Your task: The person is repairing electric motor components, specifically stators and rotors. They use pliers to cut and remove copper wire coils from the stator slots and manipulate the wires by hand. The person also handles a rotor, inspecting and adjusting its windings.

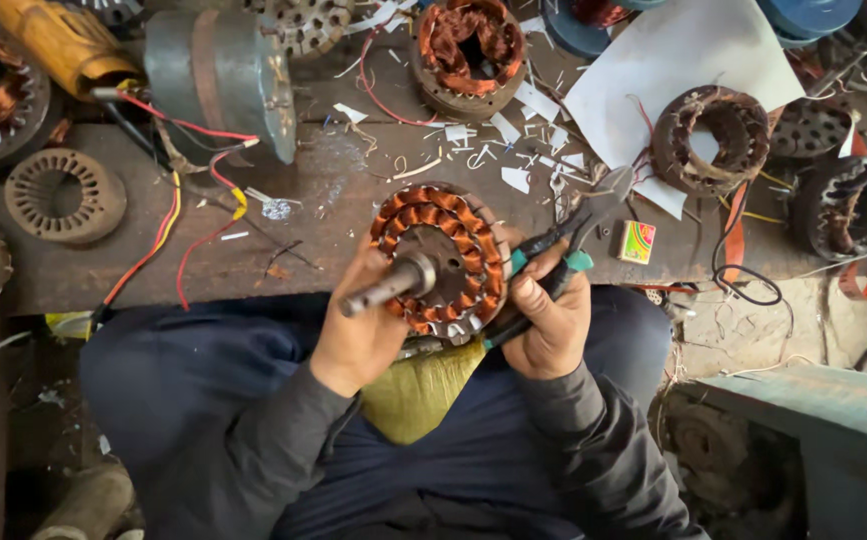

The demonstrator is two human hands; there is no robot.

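Near the frame's centre, the left hand point(358, 335) grips a copper-wound stator point(440, 258) with its shaft; the right hand point(551, 325) is closed around pliers point(571, 243) at its edge; most coils look wound, finishing seemingly remains

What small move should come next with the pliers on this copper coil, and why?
Probably swing the pliers tip back onto the copper coil: the right hand holds them pointing away, while the left hand steadies the coil.
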